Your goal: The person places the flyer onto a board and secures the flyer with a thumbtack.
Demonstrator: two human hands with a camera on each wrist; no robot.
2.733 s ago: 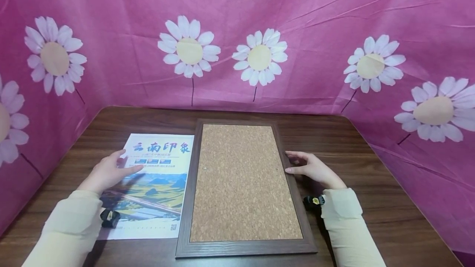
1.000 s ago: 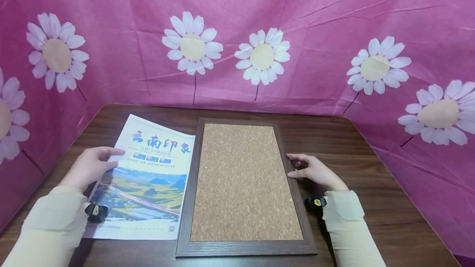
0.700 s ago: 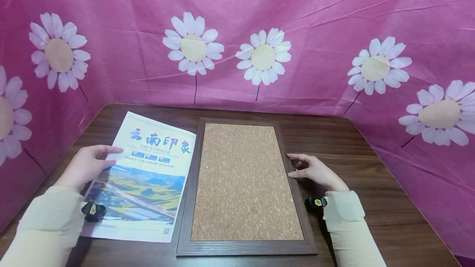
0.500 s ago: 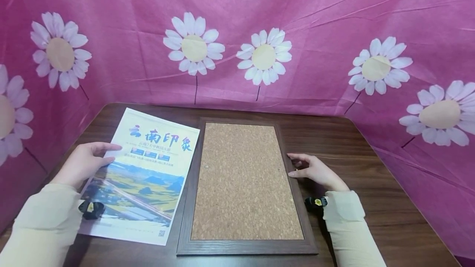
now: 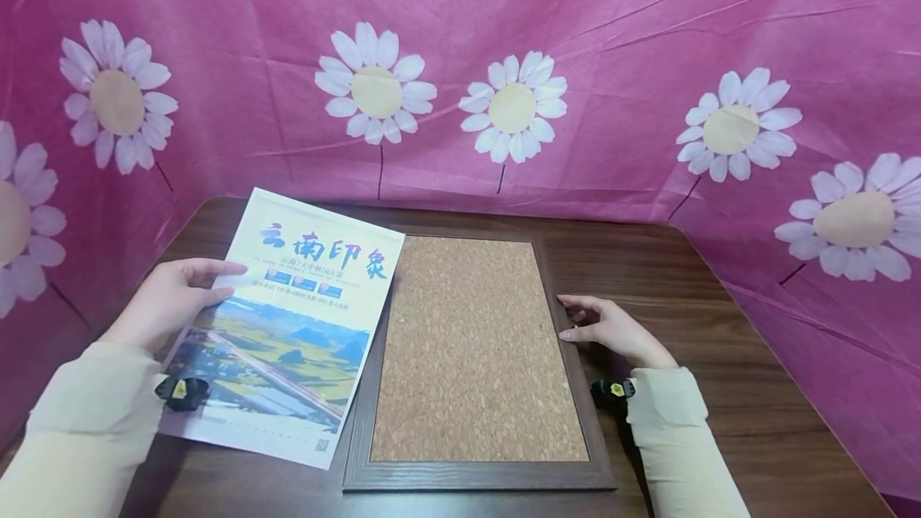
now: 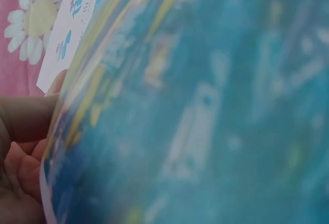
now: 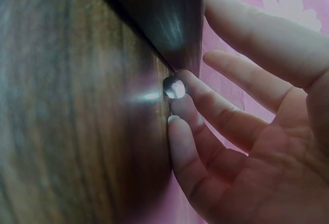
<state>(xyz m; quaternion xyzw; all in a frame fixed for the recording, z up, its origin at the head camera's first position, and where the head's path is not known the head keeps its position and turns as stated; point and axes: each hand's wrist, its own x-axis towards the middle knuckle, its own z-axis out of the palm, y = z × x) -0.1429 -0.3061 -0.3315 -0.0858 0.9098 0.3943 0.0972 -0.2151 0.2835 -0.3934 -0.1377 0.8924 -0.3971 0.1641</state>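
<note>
In the head view my left hand [image 5: 169,298] pinches the left edge of a printed poster [image 5: 288,342], thumb on top and the other fingers beneath. The sheet is tilted and lifted, its upper right corner overlapping the corkboard's frame. In the left wrist view the poster [image 6: 195,106] bends close to the camera. The framed corkboard [image 5: 482,350] lies flat on the table. At its right side my right hand [image 5: 612,330] rests with loosely bent fingers touching the frame's edge. A small shiny metal disc [image 7: 175,88] sits against those fingertips; whether they hold it is unclear.
A dark wood-grain table [image 5: 698,318] carries everything. A pink cloth with white daisies [image 5: 612,38] hangs round its back and sides. Black wrist cameras [image 5: 183,392] are strapped over cream sleeves.
My left hand takes hold of the poster, which earlier lay flat beside the corkboard. It is now lifted and turned, its top right corner moving over the frame. The right hand stays nearly still.
</note>
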